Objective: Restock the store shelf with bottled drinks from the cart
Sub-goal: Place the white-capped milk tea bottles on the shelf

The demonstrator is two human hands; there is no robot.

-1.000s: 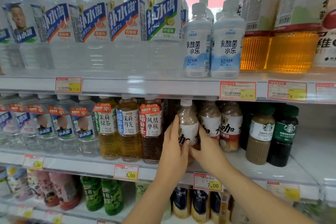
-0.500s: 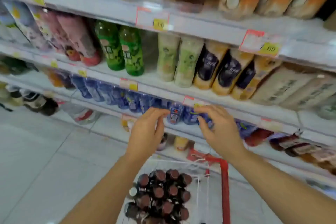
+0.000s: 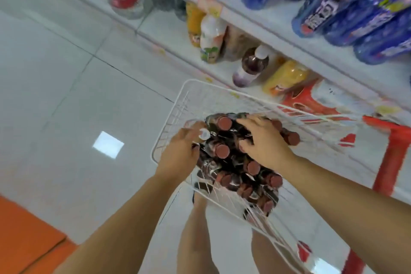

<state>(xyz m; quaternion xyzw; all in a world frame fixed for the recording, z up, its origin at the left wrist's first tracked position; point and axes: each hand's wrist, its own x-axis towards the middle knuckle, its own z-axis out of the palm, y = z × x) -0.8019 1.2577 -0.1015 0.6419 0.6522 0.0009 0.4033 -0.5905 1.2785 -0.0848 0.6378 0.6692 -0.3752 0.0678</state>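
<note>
The bottled drinks (image 3: pixel 222 151) stand packed in the cart (image 3: pixel 193 83), red-brown caps up, with the shelf (image 3: pixel 333 69) at 1 o'clock. Our right hand (image 3: pixel 266 144) rests on the caps, fingers (image 3: pixel 246 121) spread. Our left hand (image 3: pixel 178 155), at the cluster's 9 o'clock edge, curls by a white-capped bottle (image 3: pixel 204 134); we cannot tell if it grips. We judge them heavy, rigid and slick, best held at the neck below the cap.

Blue bottle labels (image 3: pixel 315 22), far right: we make out white characters, too blurred to read.
Price tag (image 3: pixel 210 5), far shelf (image 3: pixel 266 27) edge: we read nothing.
</note>
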